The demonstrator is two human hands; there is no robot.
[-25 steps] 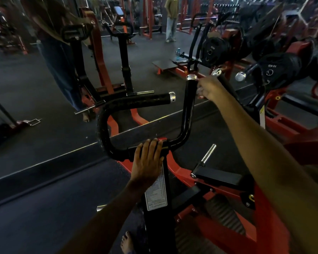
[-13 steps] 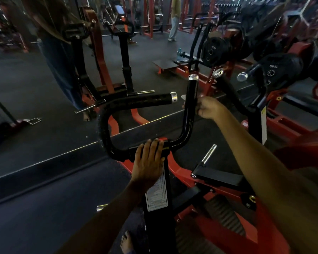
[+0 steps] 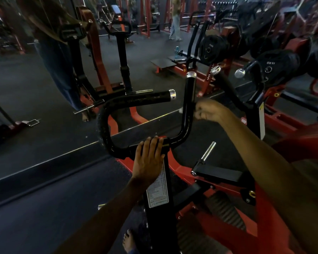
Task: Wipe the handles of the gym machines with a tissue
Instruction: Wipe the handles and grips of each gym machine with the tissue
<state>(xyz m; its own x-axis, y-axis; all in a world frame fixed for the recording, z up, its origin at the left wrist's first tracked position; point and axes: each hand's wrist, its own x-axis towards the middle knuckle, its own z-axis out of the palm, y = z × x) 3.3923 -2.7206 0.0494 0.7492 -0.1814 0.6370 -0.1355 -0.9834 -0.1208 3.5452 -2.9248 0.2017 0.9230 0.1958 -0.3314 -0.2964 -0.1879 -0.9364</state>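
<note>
Left hand (image 3: 148, 160) rests flat, fingers straight, on the base of the black handle (image 3: 188, 107) above the label (image 3: 158, 191). Right hand (image 3: 212, 110) curls round the handle's upright bar, pinching a white tissue (image 3: 180, 110) that shows at the bar's left side.

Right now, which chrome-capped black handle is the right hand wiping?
The upright black handle; the right hand wraps it mid-shaft. The horizontal black handle to its left is untouched.
</note>
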